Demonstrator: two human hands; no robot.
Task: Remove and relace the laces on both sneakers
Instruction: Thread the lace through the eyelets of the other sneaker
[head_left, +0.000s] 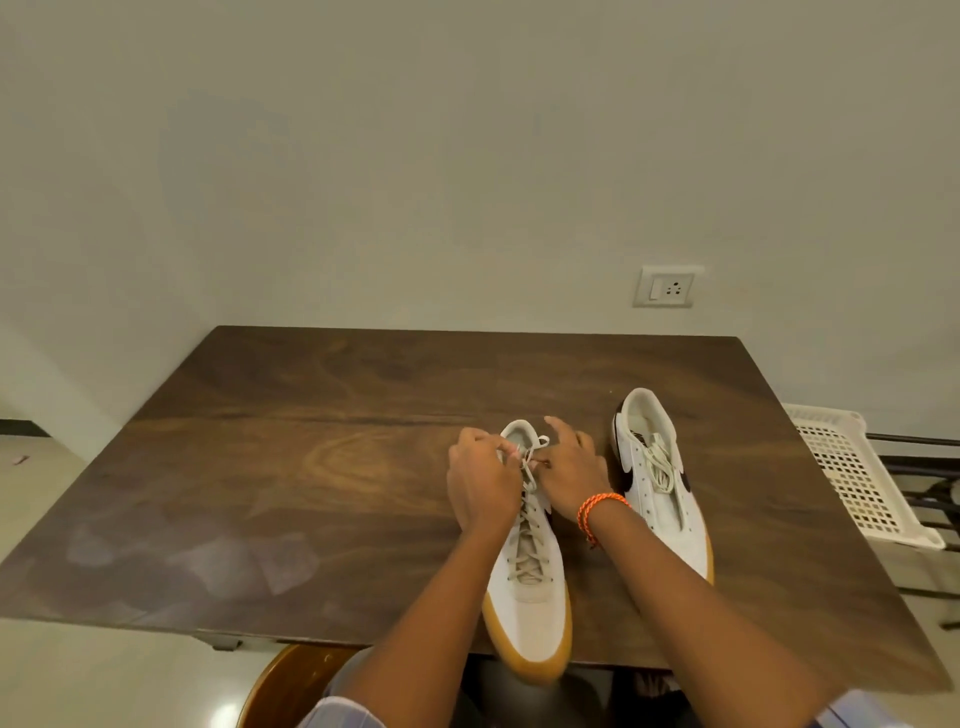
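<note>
From my remote seat I see a dark wooden table (260, 467) standing against a pale wall. Near its front edge, a little right of the middle, lies the first sneaker (530, 587), white with a tan sole, its toe toward me and sticking out past the table edge. It is laced along its length, and the lace (529, 470) ends are gathered at the far end, by the ankle opening. My left hand (480, 480) is over the left side of this opening, fingers curled, pinching the lace between the fingertips. My right hand (569, 475) is just beside it on the right; the thumb and some fingers pinch the lace too, while the index finger points up and away. An orange cord bracelet (597, 512) sits on the right wrist. Further right, apart from the hands, the second sneaker (657, 478) lies with its laces loose on top. A white perforated basket (852, 478) stands beyond the right table edge, and a wall socket (667, 287) is above.
</note>
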